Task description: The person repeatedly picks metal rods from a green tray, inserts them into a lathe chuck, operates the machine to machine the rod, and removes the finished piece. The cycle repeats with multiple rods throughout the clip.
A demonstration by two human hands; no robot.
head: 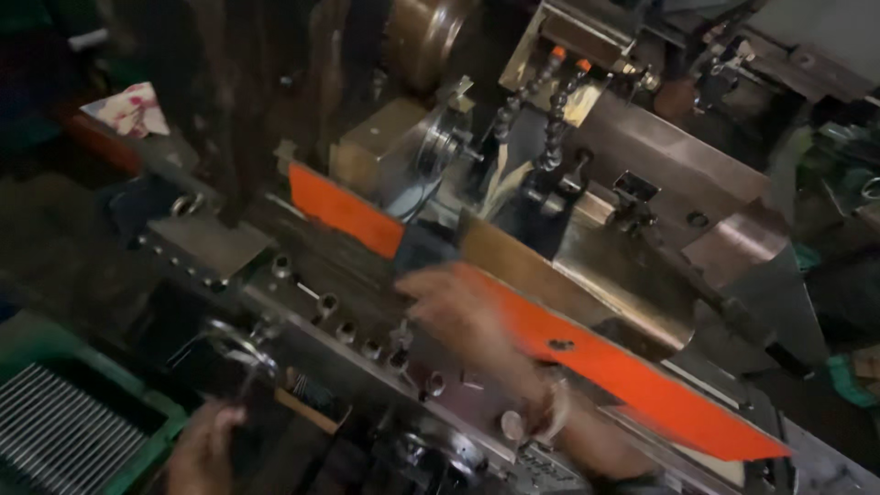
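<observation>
Guard strip (pixel 642 376), long and bright orange, under blurred right hand (pixel 463 307); grip unclear.

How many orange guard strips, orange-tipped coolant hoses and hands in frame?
Orange guard strips: 2, one upper left, one lower right
Orange-tipped coolant hoses: 2
Hands: 2, left hand, right hand, motion-blurred
Total: 6

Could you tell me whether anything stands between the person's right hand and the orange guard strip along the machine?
Nothing visible does. The right hand, blurred by motion, sits right against the near edge of the orange guard strip, with no object between them; whether it touches cannot be told.
</observation>
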